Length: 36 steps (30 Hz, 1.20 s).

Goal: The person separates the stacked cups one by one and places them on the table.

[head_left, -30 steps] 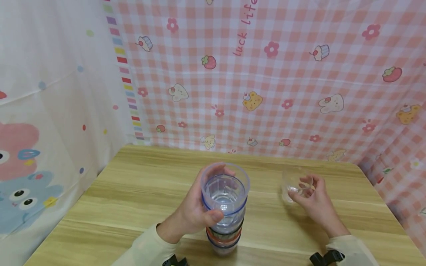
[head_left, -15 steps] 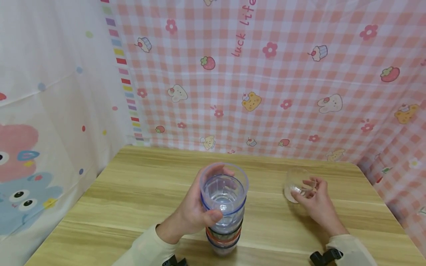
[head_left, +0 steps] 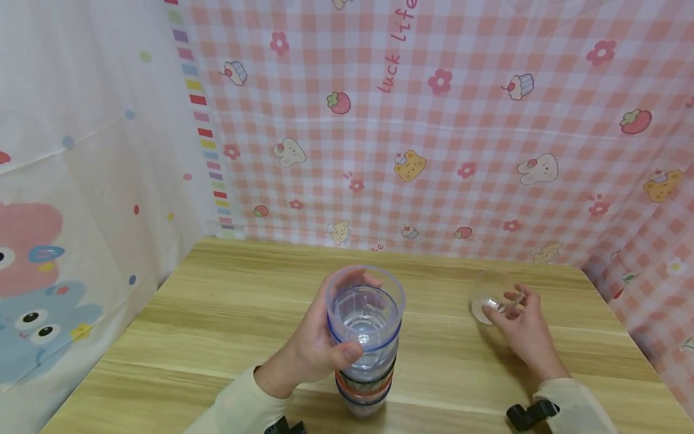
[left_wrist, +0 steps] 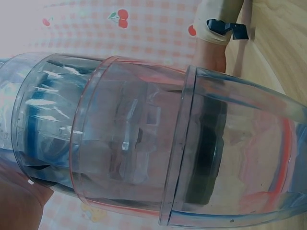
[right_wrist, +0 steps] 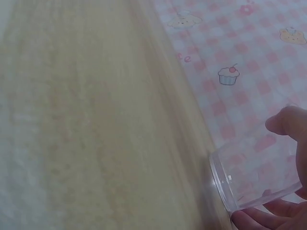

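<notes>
Pink-and-white gingham cloth [head_left: 379, 126] hangs behind a wood-grain tabletop [head_left: 228, 301]. Towards the person's side of that tabletop, the tall stack of nested clear cups [head_left: 374, 349] rises mouth-up, its long axis close to vertical; whether its base touches the wood cannot be told. The left hand [head_left: 317, 349] is clamped round its upper part, thumb on the near side, fingers behind. The right hand [head_left: 526, 337], well apart from the left, pinches the loose clear tumbler [head_left: 485, 307] between thumb and fingers from its right side. That tumbler lies to the person's right of the stack and a little farther off, its base close to the wood; contact is unclear. The right hand is the nearer one to it, the left to the stack.

Counted: one tabletop, one stack, two hands, one loose tumbler, two black wrist devices [head_left: 534, 415]. At least five rims show in the stack, among them blue, dark and orange-red; the exact number cannot be read.
</notes>
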Motion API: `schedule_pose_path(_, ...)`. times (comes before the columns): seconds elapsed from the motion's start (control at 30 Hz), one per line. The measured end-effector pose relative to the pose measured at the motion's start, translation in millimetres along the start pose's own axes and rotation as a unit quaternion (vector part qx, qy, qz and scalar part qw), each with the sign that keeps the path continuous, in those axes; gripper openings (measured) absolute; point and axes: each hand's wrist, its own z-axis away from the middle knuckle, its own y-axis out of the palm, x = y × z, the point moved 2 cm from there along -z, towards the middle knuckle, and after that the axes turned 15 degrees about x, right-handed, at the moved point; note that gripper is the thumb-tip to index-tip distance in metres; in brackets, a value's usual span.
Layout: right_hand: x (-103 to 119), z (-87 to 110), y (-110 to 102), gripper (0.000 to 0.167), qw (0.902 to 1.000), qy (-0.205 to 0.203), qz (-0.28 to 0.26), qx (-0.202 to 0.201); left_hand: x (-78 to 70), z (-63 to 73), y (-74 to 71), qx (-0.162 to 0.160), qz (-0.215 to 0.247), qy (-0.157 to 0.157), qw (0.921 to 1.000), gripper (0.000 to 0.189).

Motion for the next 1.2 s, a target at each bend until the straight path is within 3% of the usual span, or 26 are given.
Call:
schedule_pose_path(0.33,-3.7,-7.0,-7.9,0.103,0.9991,0.033,-0.005,-0.028,0.7,0.6,0.3,-0.002,0.006,0.000,1.0000,0.084)
schedule_pose_path(0.6,-6.6,-12.4,-9.6,0.093,0.9972,0.036,-0.017,-0.062,0.6,0.9,0.0,-0.003,0.007,0.002,1.0000,0.084)
schedule_pose_path(1.0,-12.3,-27.6,-19.8,0.092,0.9945,0.046,0.002,-0.094,0.6,2.1,0.0,-0.002,0.005,0.000,1.0000,0.085)
schedule_pose_path(1.2,-14.5,-33.9,-27.6,0.081,0.9924,0.033,0.011,-0.118,-0.2,2.0,0.5,-0.005,0.016,-0.009,0.9998,0.084)
